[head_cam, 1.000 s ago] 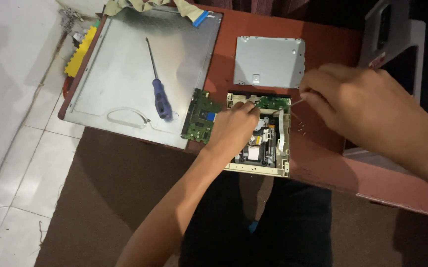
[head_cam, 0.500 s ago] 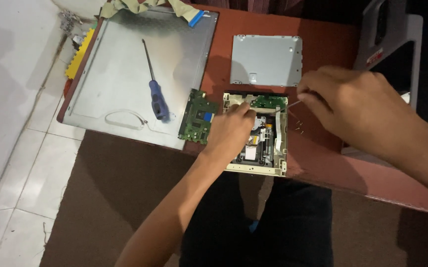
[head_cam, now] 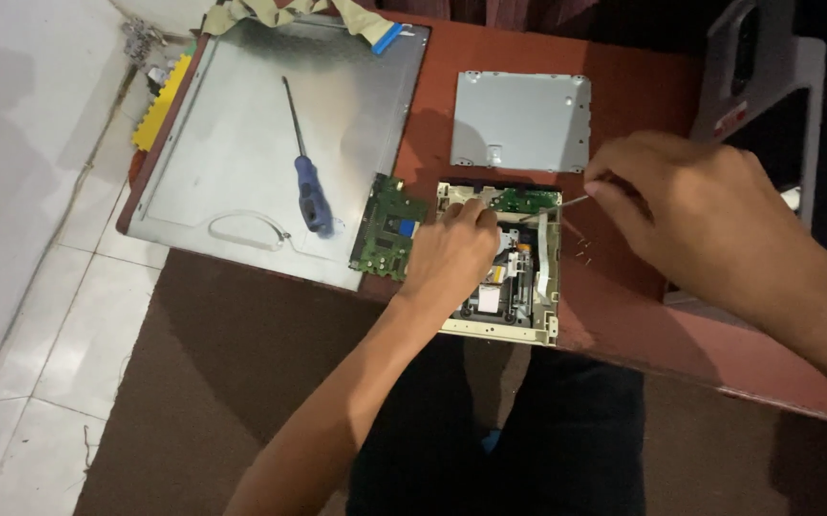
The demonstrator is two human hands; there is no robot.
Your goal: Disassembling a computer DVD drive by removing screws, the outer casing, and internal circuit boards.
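Note:
An opened disc drive [head_cam: 518, 304] with a cream frame lies at the near edge of a reddish-brown table [head_cam: 643, 315]. My left hand [head_cam: 451, 253] rests on top of it, fingers curled on its inner parts. My right hand [head_cam: 690, 215] is closed around a thin metal tool [head_cam: 566, 203] whose tip points at the small green board [head_cam: 524, 199] at the drive's far end. A larger green circuit board [head_cam: 386, 227] lies just left of the drive.
A blue-handled screwdriver [head_cam: 306, 177] lies on a big grey metal sheet [head_cam: 241, 124] at the left. A grey metal cover plate [head_cam: 520, 121] sits behind the drive. A few small screws [head_cam: 581, 250] lie right of it. A yellow part [head_cam: 161, 103] sits at the sheet's left edge.
My right hand has shifted slightly, keeping the thin tool aimed at the drive's far end. My left hand stays on the drive. The view has drifted a little.

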